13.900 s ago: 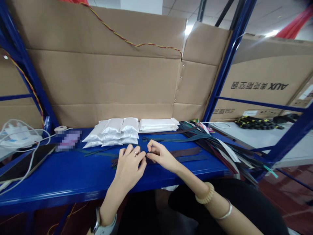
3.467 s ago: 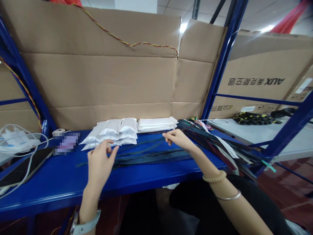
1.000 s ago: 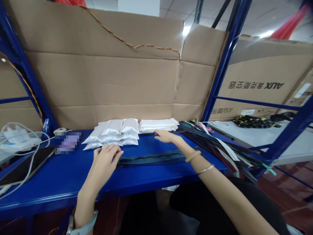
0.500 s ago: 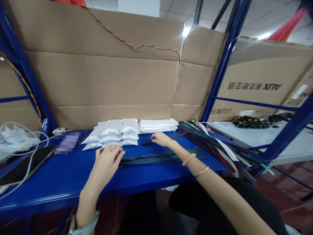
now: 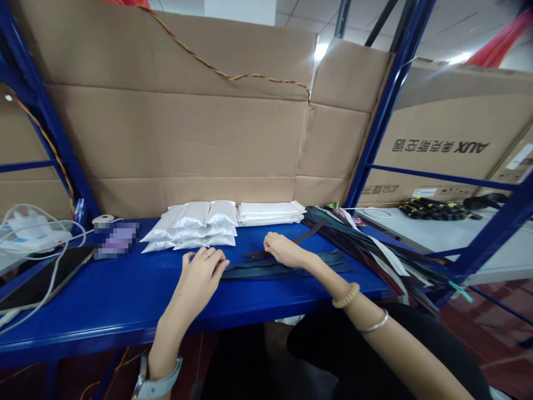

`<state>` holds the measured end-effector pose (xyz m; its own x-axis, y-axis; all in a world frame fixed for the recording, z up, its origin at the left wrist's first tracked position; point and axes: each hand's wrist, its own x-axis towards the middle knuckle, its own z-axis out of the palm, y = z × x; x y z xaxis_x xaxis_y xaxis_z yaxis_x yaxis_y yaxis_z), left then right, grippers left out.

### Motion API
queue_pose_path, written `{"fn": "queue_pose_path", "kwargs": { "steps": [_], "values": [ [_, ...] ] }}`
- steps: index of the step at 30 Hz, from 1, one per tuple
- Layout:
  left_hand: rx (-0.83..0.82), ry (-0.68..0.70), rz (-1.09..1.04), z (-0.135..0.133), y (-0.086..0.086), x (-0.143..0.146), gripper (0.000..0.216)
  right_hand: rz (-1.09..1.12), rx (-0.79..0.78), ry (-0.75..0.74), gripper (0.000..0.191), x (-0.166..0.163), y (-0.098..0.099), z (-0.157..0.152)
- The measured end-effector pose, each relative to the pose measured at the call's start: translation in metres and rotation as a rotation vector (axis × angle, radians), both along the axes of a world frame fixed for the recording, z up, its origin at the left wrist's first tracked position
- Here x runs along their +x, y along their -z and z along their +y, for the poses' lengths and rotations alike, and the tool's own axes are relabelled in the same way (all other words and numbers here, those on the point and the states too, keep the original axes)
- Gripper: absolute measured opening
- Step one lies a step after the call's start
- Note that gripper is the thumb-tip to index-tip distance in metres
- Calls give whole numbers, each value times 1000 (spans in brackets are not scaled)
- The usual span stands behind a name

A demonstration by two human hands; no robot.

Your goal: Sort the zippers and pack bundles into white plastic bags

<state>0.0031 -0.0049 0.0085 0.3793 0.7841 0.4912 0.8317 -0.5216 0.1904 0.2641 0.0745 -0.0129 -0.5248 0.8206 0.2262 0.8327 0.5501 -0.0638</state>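
On the blue shelf [image 5: 104, 300], dark strips [image 5: 283, 272] run sideways under the flat right hand [image 5: 285, 250]

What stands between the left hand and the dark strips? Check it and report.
Nothing visible does. The left hand lies on the blue shelf right at the near end of the dark fabric strips, with no object between them. The right hand rests on the strips farther along.

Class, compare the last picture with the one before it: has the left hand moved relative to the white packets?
Yes, rightward: the fingertips of the left hand now lie near the right end of the white packets, further right than before.
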Motion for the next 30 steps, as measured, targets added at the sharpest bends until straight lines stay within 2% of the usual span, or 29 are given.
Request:
{"fn": "queue_pose_path", "kwargs": {
  "steps": [5, 9, 14, 18, 21, 24, 30],
  "values": [
    [-55, -71, -135, -2, 3, 17, 31, 106, 124, -55, 14, -10, -21, -30],
    [-112, -46, -284, -4, 1, 24, 33, 170, 179, -101, 10, -23, -32, -50],
    [-113, -16, -344, -5, 3, 28, 34, 206, 200, -105, 10, -34, -31, -60],
    [-48, -50, -362, -5, 2, 28, 34, 390, 195, -34, 13, -43, -26, -65],
    [-23, -56, -358, -7, 0, 27, 32, 505, 122, -28, 17, -51, -25, -72],
    [-3, -26, -338, -8, 0, 27, 30, 584, -2, -83, 23, -59, -26, -80],
    [-5, 25, -279, -10, 2, 33, 28, 829, -354, -144, 23, -64, -16, -78]
  ]
}}
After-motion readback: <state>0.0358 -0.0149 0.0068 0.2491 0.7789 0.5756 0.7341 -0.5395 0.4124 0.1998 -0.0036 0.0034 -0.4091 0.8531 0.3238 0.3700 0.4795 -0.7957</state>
